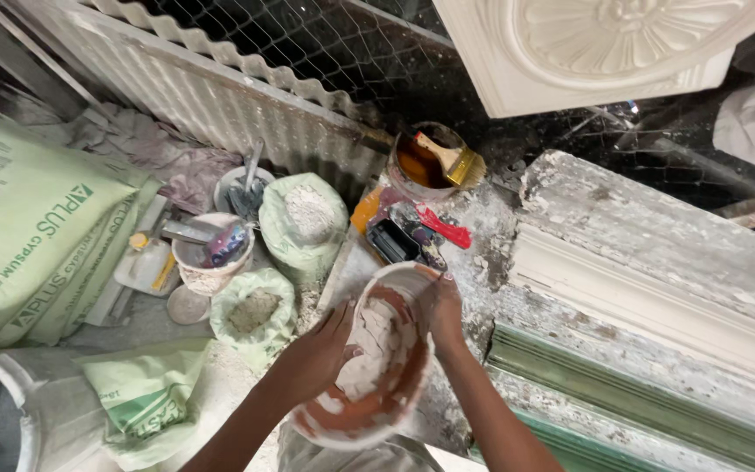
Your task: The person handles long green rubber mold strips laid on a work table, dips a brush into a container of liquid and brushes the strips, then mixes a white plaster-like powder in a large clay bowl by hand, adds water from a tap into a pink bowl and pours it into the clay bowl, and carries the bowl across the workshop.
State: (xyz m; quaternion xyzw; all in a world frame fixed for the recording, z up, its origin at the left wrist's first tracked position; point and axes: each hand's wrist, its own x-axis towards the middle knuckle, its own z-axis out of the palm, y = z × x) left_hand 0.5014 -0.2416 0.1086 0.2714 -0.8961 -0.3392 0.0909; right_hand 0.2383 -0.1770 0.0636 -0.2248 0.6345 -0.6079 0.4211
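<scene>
To my left lie green sacks point(28, 227) and two open bags of powder point(303, 214). Ahead, a brush point(452, 159) rests across a tin of brown liquid point(417, 166), below a white plaster moulding point(596, 48).

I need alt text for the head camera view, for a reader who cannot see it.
Seen from above, the left hand reaches into a plaster-caked bowl of white lumps while the right hand grips its rim. Around it lie open bags of white powder, a brush on a can, and a white moulding.
</scene>
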